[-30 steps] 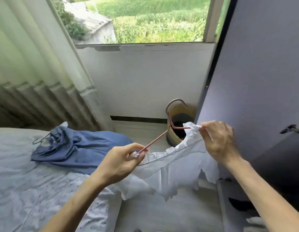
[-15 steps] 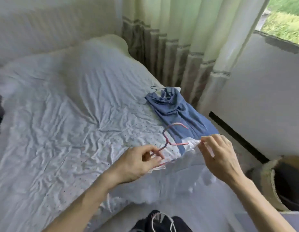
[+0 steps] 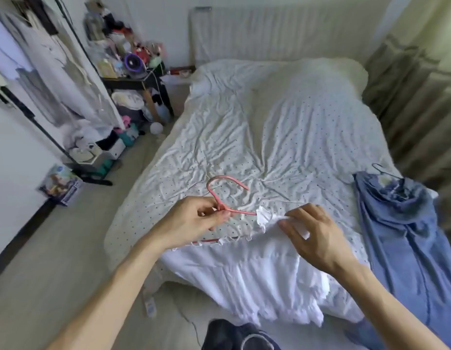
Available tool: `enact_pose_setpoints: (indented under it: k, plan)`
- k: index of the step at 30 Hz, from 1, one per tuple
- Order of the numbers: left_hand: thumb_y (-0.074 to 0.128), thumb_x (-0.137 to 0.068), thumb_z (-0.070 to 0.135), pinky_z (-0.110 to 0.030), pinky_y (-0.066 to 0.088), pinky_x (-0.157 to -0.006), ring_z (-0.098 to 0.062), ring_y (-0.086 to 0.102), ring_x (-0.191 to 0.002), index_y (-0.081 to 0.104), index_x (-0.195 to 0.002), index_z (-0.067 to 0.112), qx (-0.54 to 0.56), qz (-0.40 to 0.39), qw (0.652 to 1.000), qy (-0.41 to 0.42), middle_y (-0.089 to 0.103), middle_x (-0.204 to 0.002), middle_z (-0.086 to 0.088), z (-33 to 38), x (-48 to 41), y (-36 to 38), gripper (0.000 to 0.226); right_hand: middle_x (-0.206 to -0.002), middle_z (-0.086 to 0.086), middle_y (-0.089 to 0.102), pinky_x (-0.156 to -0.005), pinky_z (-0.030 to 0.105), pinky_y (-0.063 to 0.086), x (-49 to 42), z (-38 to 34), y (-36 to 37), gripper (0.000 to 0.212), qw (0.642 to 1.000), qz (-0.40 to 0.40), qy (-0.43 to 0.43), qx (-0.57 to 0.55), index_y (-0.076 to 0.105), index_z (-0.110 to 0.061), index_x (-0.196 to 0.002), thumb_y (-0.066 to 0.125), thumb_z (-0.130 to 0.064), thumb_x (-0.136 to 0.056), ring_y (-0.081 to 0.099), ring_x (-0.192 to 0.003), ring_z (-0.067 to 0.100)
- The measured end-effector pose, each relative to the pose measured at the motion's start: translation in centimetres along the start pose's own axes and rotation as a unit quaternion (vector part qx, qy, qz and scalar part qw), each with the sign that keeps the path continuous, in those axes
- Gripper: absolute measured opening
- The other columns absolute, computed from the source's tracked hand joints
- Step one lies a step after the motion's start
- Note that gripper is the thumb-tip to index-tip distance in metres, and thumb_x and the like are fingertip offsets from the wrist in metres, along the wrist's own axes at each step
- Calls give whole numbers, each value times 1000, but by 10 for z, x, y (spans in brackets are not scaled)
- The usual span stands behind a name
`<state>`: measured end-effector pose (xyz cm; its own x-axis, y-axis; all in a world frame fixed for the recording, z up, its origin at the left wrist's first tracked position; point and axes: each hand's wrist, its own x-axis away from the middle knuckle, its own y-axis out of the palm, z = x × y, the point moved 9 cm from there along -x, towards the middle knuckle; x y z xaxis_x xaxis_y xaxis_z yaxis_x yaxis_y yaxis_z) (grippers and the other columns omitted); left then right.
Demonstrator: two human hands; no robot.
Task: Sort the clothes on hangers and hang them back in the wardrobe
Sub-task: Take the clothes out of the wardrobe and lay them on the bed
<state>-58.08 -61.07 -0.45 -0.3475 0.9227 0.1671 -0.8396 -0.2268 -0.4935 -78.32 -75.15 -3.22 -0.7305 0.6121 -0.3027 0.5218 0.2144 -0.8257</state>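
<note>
White garment [image 3: 257, 271]: we see it draped over the near edge of the bed [image 3: 295, 127], hung on a pink hanger [image 3: 220, 188].
Clothes rack [image 3: 50, 72]: at far left, pale garments hang in it.
Side table [image 3: 133, 82]: its top and lower shelf are crowded with small items we cannot identify.
Garment's look: plain white, with a ruffled trim along the top edge; the hanger's hook points up the bed.
Left hand [image 3: 194, 221]: thumb and fingers pinch the hanger's neck, just below the hook.
Right hand [image 3: 312, 233]: fingers curl onto the ruffled shoulder at the hanger's right arm, pinching the cloth.
Blue garment [image 3: 401, 231]: it lies along the bed's right edge on a dark wire hanger [image 3: 380, 169], apart from the white one.
Dark clothing [image 3: 234, 334]: we see it on the floor, below the white hem.
Curtain [image 3: 416, 84]: it hangs beside the bed's right side.
</note>
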Motion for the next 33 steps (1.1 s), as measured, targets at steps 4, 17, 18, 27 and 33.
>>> enact_pose_setpoints:
  k: [4,17,18,27,33]
  plan:
    - [72,-88,22,-10,41,-56,0,60,-59,74,-92,20,30,83,996,-8,71,-67,9,9,20,-73,6,-89,-10,53,-70,35,48,-32,-41,18,31,996,-21,-41,-72,58,-29,-100,38,-52,-99,59,-85,20]
    - [75,-88,24,-16,46,-79,-4,69,-79,73,-101,19,-67,187,980,-20,76,-82,1,3,6,-239,14,-68,-6,47,-62,27,34,-128,-152,106,33,966,-96,-10,-240,42,-19,-78,42,-40,-104,48,-66,8]
    - [75,-88,23,-17,45,-78,-4,68,-77,73,-100,19,-68,185,980,-18,76,-81,0,-4,-6,-248,13,-67,-5,47,-62,26,35,-137,-153,114,34,965,-98,1,-242,41,-19,-78,41,-40,-104,48,-65,7]
    - [77,-87,25,-36,50,-91,-12,70,-83,73,-101,17,-64,108,992,8,76,-81,-2,-109,-182,-319,17,-84,2,61,-68,34,38,-265,-108,222,32,970,-72,115,-202,55,-17,-90,41,-44,-103,55,-80,20]
    - [74,-88,39,-44,54,-85,-28,70,-91,71,-97,43,-73,59,996,4,76,-91,4,-189,-330,-347,10,-115,10,57,-72,29,34,-348,-55,300,32,958,-109,226,-142,51,-20,-131,50,-31,-101,55,-95,29]
